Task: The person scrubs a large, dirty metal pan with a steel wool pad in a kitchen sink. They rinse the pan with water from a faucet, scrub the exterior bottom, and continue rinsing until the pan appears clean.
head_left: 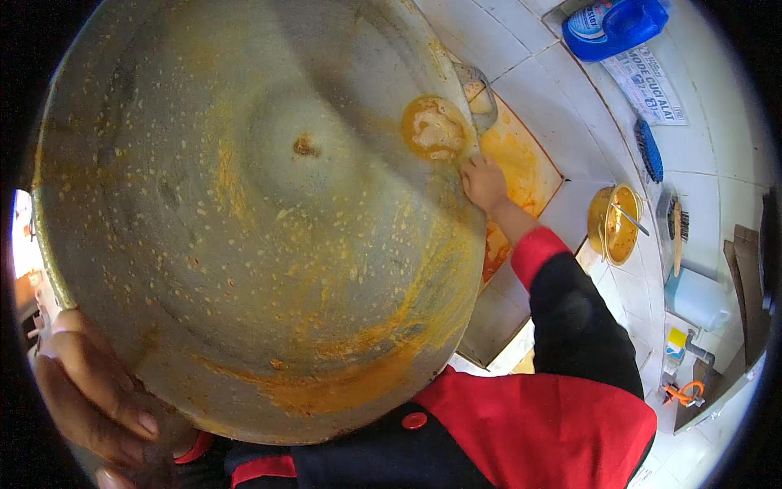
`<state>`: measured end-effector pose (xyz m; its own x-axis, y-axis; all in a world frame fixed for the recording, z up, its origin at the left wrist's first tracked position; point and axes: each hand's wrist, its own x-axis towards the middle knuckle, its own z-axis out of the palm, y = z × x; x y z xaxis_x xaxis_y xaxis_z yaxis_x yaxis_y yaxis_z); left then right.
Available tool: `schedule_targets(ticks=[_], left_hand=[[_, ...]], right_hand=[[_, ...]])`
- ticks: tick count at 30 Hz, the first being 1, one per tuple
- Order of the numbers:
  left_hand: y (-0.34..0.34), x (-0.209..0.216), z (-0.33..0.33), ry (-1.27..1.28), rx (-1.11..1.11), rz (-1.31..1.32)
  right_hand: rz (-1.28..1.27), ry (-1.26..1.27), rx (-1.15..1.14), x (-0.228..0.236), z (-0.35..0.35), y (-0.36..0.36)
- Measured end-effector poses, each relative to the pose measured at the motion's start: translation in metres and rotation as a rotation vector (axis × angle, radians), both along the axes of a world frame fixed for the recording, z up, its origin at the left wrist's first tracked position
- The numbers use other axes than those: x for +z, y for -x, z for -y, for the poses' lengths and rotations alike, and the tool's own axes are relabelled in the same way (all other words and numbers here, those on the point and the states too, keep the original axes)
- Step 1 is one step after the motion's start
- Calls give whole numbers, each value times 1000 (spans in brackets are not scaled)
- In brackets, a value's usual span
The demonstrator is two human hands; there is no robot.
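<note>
Pan, orange-smeared — left hand, right hand at edge.

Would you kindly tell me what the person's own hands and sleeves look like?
The left hand and right hand are bare, without gloves. The right sleeve is black, ending in a wide red cuff; red trim shows near the left wrist. The top is black and red with a round red button.

Pale tiled wall
</note>
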<state>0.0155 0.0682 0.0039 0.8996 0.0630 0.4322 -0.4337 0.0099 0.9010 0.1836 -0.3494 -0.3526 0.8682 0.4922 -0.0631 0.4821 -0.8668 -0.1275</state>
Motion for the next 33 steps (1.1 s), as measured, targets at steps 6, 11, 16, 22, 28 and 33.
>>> schedule_targets(ticks=[6,11,16,22,28,33], left_hand=[[-1,-19,-8,77,79,12],[-6,8,-13,-53,12,-111],[-25,1,-17,158,106,-22],[-65,2,-34,266,35,32],[-73,6,-35,274,15,54],[-73,4,-32,223,13,71]], right_hand=[[169,42,-103,-29,-51,-95],[-31,47,20,-4,-35,-43],[-387,-16,-150,89,-10,84],[-480,-438,-491,207,-57,194],[-449,-266,-393,214,-45,189],[-682,-80,-200,214,-46,167]])
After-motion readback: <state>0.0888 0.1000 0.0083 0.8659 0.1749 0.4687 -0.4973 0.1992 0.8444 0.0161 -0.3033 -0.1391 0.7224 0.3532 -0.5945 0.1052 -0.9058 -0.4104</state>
